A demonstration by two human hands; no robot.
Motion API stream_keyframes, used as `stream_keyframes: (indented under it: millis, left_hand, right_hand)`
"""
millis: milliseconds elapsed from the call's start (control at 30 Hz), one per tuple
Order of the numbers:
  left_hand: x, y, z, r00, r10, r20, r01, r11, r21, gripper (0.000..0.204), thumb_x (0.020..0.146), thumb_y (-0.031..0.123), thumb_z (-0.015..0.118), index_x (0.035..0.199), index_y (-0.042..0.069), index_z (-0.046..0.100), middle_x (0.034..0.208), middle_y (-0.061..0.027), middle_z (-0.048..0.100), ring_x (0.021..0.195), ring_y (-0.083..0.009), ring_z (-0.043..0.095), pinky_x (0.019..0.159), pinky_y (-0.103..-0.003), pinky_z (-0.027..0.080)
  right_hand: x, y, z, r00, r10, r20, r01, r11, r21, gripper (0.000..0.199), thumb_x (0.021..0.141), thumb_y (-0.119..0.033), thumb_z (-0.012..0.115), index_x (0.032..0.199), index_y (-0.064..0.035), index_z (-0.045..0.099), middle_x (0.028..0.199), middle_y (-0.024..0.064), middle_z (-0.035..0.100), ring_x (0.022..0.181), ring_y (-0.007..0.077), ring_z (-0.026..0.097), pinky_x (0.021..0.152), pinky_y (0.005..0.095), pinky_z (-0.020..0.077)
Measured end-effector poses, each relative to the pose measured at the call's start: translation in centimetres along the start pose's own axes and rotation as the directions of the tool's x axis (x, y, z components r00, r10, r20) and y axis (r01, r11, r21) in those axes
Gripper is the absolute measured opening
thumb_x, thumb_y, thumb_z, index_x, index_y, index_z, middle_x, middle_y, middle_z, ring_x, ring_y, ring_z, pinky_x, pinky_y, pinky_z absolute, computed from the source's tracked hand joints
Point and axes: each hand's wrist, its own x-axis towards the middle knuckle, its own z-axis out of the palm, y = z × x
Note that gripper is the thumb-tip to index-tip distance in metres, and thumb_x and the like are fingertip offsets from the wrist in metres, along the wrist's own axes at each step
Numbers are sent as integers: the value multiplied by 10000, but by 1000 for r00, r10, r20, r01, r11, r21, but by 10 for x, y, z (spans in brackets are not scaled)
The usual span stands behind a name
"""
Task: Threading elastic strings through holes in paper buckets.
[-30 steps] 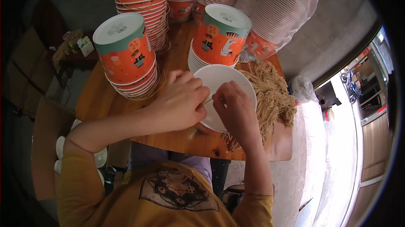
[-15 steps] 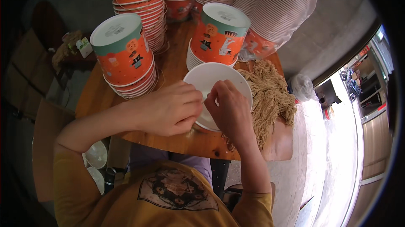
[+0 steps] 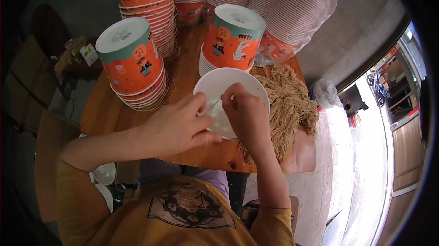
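A white paper bucket stands with its mouth toward me at the middle of the table. My right hand reaches into it, thumb and fingers pinched on a thin piece of string that runs toward the bucket's left side. Beside that left rim is my left hand, its fingers spread and slightly blurred; nothing shows in its grasp. Whether its fingertips touch the rim I cannot tell. A heap of tan strings lies just right of the bucket.
Upside-down orange and green buckets stand stacked at the left and behind the white one. A taller orange stack rises at the back left. Plastic-wrapped bucket stacks fill the back right. The wooden table has a rounded front edge.
My left hand has opened and shifted a little left, away from the right fingers. The right hand stays pinched inside the bucket, and the string now shows between the hands.
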Motion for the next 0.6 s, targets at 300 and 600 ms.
stream_keyframes:
  millis: [300, 600]
  left_hand:
    - [24, -73, 7, 962, -115, -248, 87, 989, -120, 243, 938, 130, 569, 812, -76, 583, 958, -129, 472, 806, -267, 542, 716, -365, 453]
    - [49, -100, 9, 977, -24, -210, 4, 995, -98, 222, 938, 143, 566, 836, -53, 587, 1012, -96, 482, 914, -228, 528, 780, -327, 449]
  right_hand:
    - [-26, 48, -46, 953, 302, 33, -34, -1, 999, 135, 985, -146, 528, 1032, -38, 594, 627, -90, 353, 501, -5, 284, 409, 174, 211]
    - [-59, 46, -39, 910, 403, 102, 45, -340, 939, 137, 1006, -132, 480, 1075, -40, 556, 620, -70, 299, 487, 24, 244, 384, 183, 206]
